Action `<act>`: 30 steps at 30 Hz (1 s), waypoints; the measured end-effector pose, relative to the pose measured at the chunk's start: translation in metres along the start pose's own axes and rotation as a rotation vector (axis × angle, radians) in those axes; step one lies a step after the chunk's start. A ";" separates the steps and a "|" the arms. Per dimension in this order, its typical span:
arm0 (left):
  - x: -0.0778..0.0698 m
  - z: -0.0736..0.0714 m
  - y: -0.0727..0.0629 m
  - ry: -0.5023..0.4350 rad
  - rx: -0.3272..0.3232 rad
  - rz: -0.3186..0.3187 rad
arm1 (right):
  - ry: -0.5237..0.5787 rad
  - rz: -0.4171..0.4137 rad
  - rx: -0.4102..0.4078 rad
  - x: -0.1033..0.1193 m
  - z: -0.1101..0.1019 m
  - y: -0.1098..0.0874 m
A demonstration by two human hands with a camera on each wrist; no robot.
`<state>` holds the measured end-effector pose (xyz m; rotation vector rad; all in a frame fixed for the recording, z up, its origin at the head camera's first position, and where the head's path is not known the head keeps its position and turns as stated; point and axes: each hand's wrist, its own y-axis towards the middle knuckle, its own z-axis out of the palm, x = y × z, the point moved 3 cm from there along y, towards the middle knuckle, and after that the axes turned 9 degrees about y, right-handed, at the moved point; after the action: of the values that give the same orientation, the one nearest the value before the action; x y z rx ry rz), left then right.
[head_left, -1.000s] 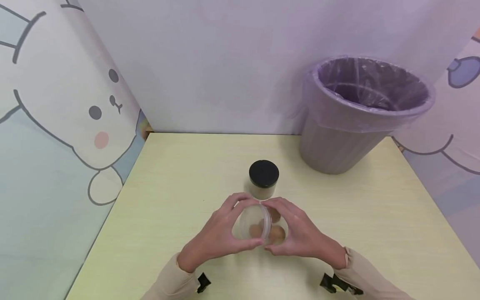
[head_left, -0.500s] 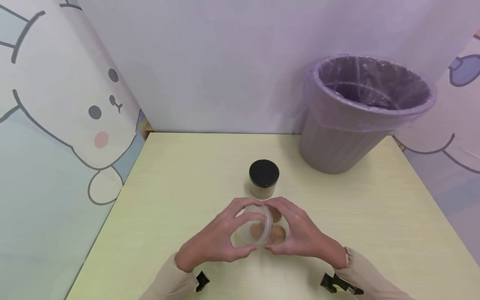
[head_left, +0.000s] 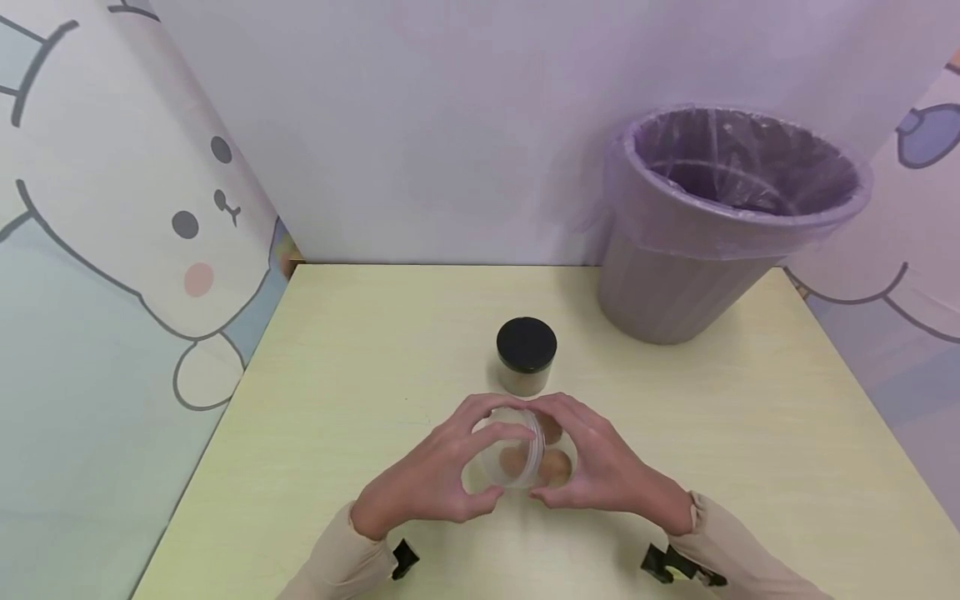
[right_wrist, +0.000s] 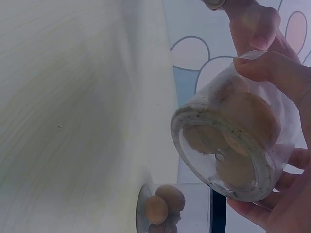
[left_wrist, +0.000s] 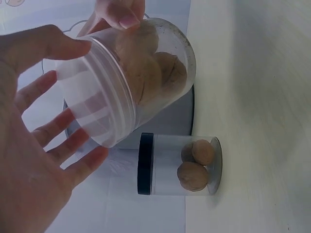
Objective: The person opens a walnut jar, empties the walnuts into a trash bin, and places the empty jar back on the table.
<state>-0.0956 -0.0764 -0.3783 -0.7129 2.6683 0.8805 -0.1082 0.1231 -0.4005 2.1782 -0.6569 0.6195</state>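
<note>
My right hand (head_left: 603, 462) grips a clear jar (right_wrist: 223, 116) by its side, thumb and fingers curved round it. The jar is tilted, its translucent lid (left_wrist: 95, 92) toward my left hand. Brown round walnuts (left_wrist: 170, 73) show through the jar wall. Around the lid, my left hand (head_left: 438, 471) spreads loosely curved fingers; its thumb stands a little off the rim in the head view. Just beyond both hands a second clear jar with a black lid (head_left: 527, 343) stands upright on the table, several walnuts (left_wrist: 193, 175) inside it.
A grey waste bin (head_left: 667, 292) with a purple-tinted liner stands at the table's back right, against the pale wall (head_left: 420, 125). Cartoon-printed panels (head_left: 180, 275) flank the pale wooden table (head_left: 360, 350). Black wrist mounts (head_left: 405, 558) sit under the sleeves.
My left thumb has drawn back from the lid's rim and the index finger has straightened over the lid. The right hand and both jars stay nearly where they were.
</note>
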 end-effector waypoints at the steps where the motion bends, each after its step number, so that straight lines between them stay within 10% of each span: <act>1: 0.001 0.000 0.000 0.001 -0.005 -0.019 | -0.003 0.000 -0.001 0.000 0.000 0.000; 20: 0.008 0.005 -0.003 0.011 -0.052 -0.294 | -0.007 -0.005 -0.006 -0.002 0.001 -0.001; 30: 0.002 -0.004 0.000 -0.043 -0.026 -0.113 | 0.014 -0.016 0.004 -0.002 -0.001 0.000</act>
<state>-0.0976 -0.0792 -0.3757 -0.8331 2.5554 0.8923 -0.1099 0.1244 -0.4015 2.1787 -0.6304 0.6280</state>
